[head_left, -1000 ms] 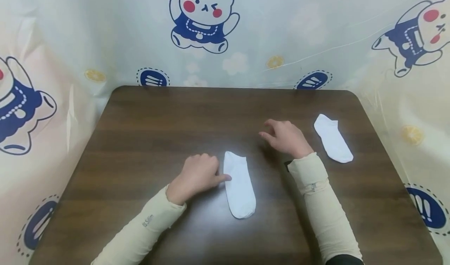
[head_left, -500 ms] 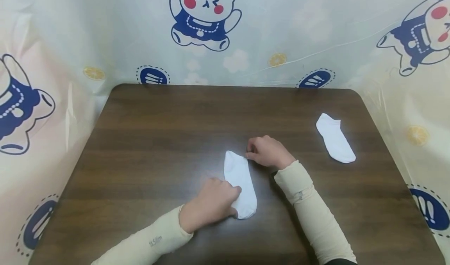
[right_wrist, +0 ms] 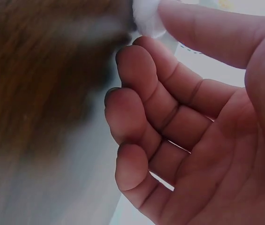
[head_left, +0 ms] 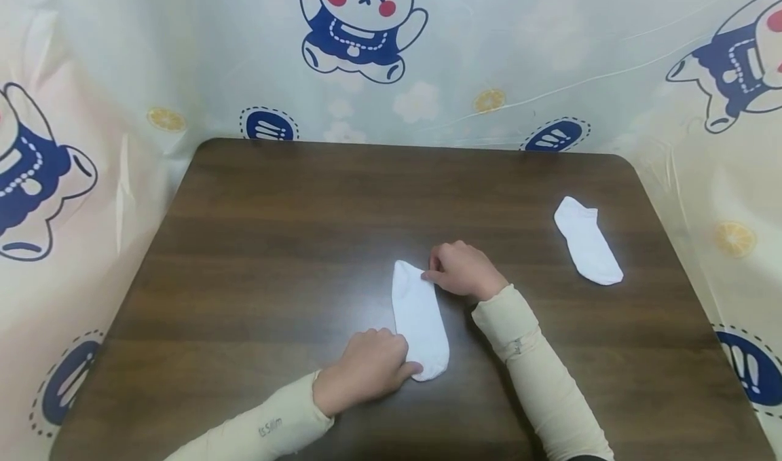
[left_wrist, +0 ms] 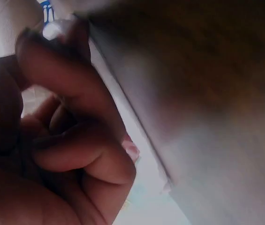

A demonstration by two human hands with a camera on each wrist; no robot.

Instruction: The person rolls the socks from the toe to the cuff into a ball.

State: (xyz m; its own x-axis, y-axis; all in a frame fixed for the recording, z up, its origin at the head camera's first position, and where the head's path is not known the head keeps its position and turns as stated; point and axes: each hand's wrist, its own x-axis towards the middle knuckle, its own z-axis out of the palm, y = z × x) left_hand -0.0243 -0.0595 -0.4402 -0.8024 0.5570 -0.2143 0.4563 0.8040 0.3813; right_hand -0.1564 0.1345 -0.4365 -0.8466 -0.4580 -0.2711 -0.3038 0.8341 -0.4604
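A white ankle sock [head_left: 423,318] lies flat near the middle of the brown table, its toe toward me and its opening away. My left hand [head_left: 369,364] pinches the toe end at its left edge, thumb on top; in the left wrist view its fingers [left_wrist: 87,145] are curled. At the far right corner of the opening, my right hand [head_left: 466,269] pinches the cuff. The right wrist view has the thumb [right_wrist: 207,30] against the white fabric, with the other fingers loosely bent.
A second white ankle sock [head_left: 588,242] lies flat at the right side of the brown wooden table [head_left: 275,244]. A pale curtain [head_left: 489,40] with cartoon bear prints rises behind the far edge and along both sides.
My left hand has moved down along the sock from its middle to its toe end. My right hand has come in from the upper right to the cuff. The sock stays almost in place.
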